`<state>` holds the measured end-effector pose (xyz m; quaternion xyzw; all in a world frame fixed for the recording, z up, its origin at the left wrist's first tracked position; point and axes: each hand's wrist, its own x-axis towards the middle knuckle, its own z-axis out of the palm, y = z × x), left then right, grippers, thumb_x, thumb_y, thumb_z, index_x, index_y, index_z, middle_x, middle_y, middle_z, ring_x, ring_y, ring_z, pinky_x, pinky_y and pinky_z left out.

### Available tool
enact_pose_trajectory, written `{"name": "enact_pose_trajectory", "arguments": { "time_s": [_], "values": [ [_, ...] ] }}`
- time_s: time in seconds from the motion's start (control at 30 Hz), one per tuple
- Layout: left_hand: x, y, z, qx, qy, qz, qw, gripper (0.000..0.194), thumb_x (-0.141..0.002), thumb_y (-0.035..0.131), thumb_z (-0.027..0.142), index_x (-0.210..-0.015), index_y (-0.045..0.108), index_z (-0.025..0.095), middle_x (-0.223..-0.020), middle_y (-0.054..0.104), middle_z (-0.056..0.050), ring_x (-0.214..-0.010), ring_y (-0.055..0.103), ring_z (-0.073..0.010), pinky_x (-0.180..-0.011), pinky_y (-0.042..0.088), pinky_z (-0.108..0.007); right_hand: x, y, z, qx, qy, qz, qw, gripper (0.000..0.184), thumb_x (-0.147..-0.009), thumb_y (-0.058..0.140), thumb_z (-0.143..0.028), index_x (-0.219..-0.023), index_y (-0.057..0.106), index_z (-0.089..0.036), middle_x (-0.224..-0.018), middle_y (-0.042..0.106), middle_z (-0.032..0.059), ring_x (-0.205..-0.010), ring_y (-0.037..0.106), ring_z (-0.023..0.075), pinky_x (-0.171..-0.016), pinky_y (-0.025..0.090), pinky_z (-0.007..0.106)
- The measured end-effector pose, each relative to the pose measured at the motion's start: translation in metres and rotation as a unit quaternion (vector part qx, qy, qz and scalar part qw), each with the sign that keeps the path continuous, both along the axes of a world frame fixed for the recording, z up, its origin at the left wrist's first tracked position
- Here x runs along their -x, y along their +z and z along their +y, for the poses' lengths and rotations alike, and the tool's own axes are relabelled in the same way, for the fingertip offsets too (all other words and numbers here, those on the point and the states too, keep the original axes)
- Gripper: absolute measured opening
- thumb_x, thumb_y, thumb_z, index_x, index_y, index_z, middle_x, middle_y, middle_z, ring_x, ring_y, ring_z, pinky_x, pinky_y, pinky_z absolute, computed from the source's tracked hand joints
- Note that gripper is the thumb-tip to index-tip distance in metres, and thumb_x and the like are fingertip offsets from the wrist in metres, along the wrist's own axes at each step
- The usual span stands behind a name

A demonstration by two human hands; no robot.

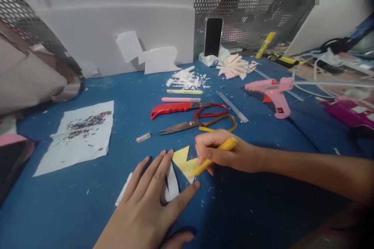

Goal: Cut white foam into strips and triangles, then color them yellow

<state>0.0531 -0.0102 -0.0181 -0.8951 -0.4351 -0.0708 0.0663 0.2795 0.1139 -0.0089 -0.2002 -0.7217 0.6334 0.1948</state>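
Observation:
In the head view, my right hand (222,151) grips a thick yellow marker (226,146) slanted down to the left. Its tip is at a small pointed piece of paper (181,156), mostly yellow with white near the lower tip. My left hand (152,198) lies spread with its fingers apart, next to that piece; one fingertip is close to its lower point. White paper (173,183) with a curved edge shows between the left fingers. Just beyond my hands are scissors with yellowish handles (187,126) and red-handled scissors (172,109).
A pink glue gun (271,89) with its cord is at right. White scraps (187,78), a yellow pen (184,92) and a pink pen (181,100) lie beyond the scissors. A phone (213,37) stands at back. Coloured bits rest on a white sheet (84,155) at left.

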Motion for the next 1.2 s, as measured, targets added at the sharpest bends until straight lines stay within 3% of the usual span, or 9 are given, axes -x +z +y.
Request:
{"name": "enact_pose_trajectory", "arguments": {
  "time_s": [0.33,0.47,0.63,0.77,0.93,1.1,1.2],
  "values": [
    [0.009,-0.004,0.011,-0.060,-0.068,0.005,0.996,0.062,-0.085,0.055,0.046,-0.144,0.038,0.036,-0.147,0.033,-0.029,-0.135,0.037,-0.0457,-0.084,0.052,-0.063,-0.002,-0.001,0.000,0.002,0.001,-0.005,1.000,0.033,-0.096,0.053,-0.035,-0.073,0.056,-0.011,-0.069,0.053,-0.0012,-0.057,0.057,0.0066,-0.053,0.042,0.017],
    [0.008,-0.004,0.008,-0.044,-0.064,-0.001,0.997,0.062,-0.085,0.055,0.043,-0.144,0.037,0.038,-0.150,0.030,-0.026,-0.138,0.033,-0.0447,-0.087,0.050,-0.065,-0.001,0.000,0.000,0.012,0.008,-0.008,1.000,0.034,-0.095,0.054,-0.036,-0.073,0.058,-0.011,-0.070,0.053,-0.0012,-0.056,0.057,0.0060,-0.052,0.042,0.016],
    [0.004,0.000,0.003,0.019,-0.006,-0.007,1.000,0.063,-0.082,0.061,0.036,-0.141,0.040,0.042,-0.157,0.020,-0.017,-0.142,0.026,-0.0412,-0.099,0.040,-0.066,-0.001,0.001,0.000,0.011,0.003,-0.006,1.000,0.034,-0.095,0.055,-0.036,-0.073,0.059,-0.011,-0.070,0.053,-0.0013,-0.057,0.057,0.0060,-0.053,0.043,0.016],
    [0.004,0.001,0.003,0.001,-0.034,-0.020,0.999,0.064,-0.082,0.060,0.038,-0.142,0.040,0.041,-0.159,0.019,-0.016,-0.141,0.029,-0.0430,-0.095,0.043,-0.066,-0.001,0.003,-0.001,0.025,0.016,-0.007,1.000,0.036,-0.095,0.053,-0.036,-0.072,0.061,-0.010,-0.069,0.053,-0.0013,-0.054,0.056,0.0054,-0.049,0.041,0.015],
    [0.003,0.002,0.003,0.022,-0.005,-0.040,0.999,0.059,-0.083,0.060,0.033,-0.139,0.044,0.042,-0.158,0.022,-0.013,-0.141,0.029,-0.0409,-0.101,0.039,-0.066,0.001,0.004,-0.001,0.018,0.002,0.003,1.000,0.038,-0.095,0.053,-0.037,-0.071,0.062,-0.009,-0.071,0.053,-0.0005,-0.053,0.057,0.0052,-0.047,0.042,0.015],
    [0.008,-0.002,0.007,-0.025,-0.056,-0.022,0.998,0.061,-0.085,0.056,0.037,-0.143,0.040,0.038,-0.157,0.022,-0.020,-0.139,0.032,-0.0437,-0.091,0.048,-0.065,0.000,0.002,0.000,0.021,-0.003,0.013,1.000,0.038,-0.096,0.052,-0.036,-0.072,0.064,-0.009,-0.073,0.054,0.0001,-0.054,0.057,0.0049,-0.047,0.045,0.014],
    [0.007,-0.001,0.006,-0.019,-0.043,-0.015,0.999,0.059,-0.085,0.057,0.037,-0.142,0.041,0.039,-0.157,0.022,-0.019,-0.140,0.031,-0.0428,-0.093,0.047,-0.065,0.000,0.000,0.001,0.018,-0.014,0.026,0.999,0.039,-0.098,0.049,-0.035,-0.073,0.063,-0.009,-0.073,0.055,0.0008,-0.053,0.057,0.0054,-0.047,0.045,0.015]
  ]
}}
